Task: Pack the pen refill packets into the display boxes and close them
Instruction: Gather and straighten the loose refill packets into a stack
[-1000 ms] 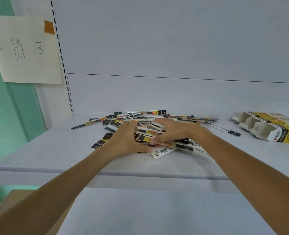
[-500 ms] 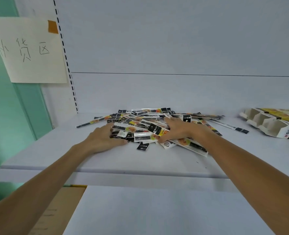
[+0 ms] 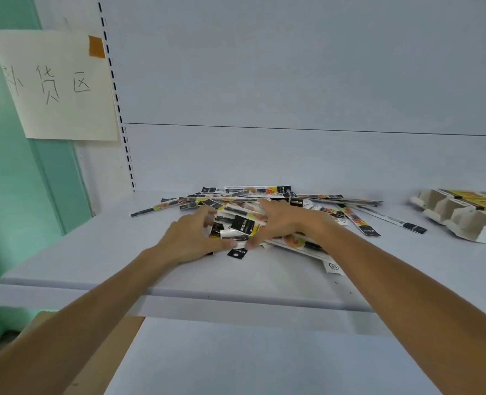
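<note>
Now that our left hand (image 3: 190, 238) and right hand (image 3: 276, 220) have drawn together, curled fingers bunch slim black-and-yellow plastic refill packets (image 3: 243, 225) on the white shelf (image 3: 93, 252) (yellow cardboard display boxes (image 3: 464, 218) lie right, unfilled).

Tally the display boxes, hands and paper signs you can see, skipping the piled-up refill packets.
Display boxes: 3 showing, at the frame's right edge
Hands: 2, the left hand and the right hand, both gripping refill packets
Paper sign: 1
Total: 6
</note>
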### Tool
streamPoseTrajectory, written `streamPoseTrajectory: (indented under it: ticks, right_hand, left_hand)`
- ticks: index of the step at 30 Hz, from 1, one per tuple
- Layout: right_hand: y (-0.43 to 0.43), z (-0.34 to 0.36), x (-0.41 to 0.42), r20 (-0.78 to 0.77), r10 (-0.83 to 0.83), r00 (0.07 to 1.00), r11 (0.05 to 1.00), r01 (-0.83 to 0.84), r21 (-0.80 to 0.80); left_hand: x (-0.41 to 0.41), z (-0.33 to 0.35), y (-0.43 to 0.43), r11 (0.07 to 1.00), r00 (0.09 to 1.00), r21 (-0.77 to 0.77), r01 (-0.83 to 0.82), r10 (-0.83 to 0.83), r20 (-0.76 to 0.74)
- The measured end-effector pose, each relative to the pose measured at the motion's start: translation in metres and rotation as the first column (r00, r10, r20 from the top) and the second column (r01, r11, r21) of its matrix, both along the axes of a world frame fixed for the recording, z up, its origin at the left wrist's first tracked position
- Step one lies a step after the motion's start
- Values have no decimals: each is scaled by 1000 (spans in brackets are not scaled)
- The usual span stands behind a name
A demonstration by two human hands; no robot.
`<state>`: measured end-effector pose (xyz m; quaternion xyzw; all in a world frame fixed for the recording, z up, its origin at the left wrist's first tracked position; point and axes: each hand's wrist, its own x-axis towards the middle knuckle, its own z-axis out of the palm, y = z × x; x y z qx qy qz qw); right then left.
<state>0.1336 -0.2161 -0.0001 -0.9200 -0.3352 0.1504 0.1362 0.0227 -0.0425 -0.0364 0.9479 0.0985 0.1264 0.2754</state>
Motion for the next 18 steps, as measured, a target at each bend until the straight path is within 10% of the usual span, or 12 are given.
streamPoseTrajectory:
  ticks: [5,18]
  right_hand:
    - [2,-1,12,-30,-67,997,984,71,164]
    - [-24,0,3,154,27,988,991,-47,128]
  left_hand:
    - [12,-5,-20,961,982,235,-143,167,-84]
    - [21,-1,32,945,982,278,-170,186,-31]
